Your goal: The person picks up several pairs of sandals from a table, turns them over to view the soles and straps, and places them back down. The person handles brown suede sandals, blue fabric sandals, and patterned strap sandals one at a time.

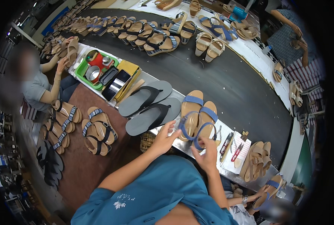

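A pair of tan sandals with blue straps lies side by side on the metal ledge before me, the left sandal [192,98] and the right sandal [209,112], toes pointing away. Their blue ankle straps stand up in loops at the heels. My left hand [167,138] is beside the left sandal's heel, its fingers bent but apart; whether they touch the strap is unclear. With closed fingers, my right hand [206,152] grips the blue ankle strap [198,140] at the right sandal's heel. Left of the pair rest two grey flip-flops [137,129] with black thongs.
Thread snips [237,153] and other small tools lie on white paper to the right, beside tan sandals [257,159]. A green tray [82,71] and a phone [118,84] are at left. A dark conveyor belt [227,88] carries sandals. Co-workers sit left and lower right.
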Available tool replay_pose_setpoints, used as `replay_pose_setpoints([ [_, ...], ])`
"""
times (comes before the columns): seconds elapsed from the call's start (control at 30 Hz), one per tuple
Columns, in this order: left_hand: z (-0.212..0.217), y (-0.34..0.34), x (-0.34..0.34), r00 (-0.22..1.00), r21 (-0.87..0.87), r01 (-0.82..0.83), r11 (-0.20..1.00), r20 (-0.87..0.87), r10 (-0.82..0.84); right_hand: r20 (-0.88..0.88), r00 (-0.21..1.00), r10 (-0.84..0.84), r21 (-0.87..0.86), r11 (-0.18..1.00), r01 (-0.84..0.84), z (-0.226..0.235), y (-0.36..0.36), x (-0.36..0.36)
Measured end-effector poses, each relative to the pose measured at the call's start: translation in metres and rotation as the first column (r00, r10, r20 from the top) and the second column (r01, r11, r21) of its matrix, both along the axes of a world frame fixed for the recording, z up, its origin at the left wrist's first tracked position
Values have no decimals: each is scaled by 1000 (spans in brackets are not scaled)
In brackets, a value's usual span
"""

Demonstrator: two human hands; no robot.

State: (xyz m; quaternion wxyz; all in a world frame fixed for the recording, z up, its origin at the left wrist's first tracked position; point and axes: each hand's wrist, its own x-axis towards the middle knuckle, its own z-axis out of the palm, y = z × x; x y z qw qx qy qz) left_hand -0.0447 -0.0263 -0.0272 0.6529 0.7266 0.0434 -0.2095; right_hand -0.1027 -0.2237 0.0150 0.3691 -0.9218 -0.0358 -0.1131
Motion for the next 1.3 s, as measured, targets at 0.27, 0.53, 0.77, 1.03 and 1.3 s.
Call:
replay_pose_setpoints([
  [0.27,-20,-22,33,987,74,75,994,138,-85,-134,815,-564,170,797,580,-21,2,-5],
  [0.53,-21,-19,58,992,-146,67,987,-99,-82,-508,834,-214,531,685,499,-79,-51,3],
  [0.77,-19,-4,46,983,-208,95,974,-135,-124,-467,840,-274,768,344,540,-67,-42,-19],
  [1.03,-2,-2,27,971,-147,82,986,-210,-112,-509,778,-369,636,447,629,-75,-21,-25],
  [1.3,51,-32,25,941,1,224,975,259,-216,-333,897,-292,726,528,442,-9,-37,-30],
])
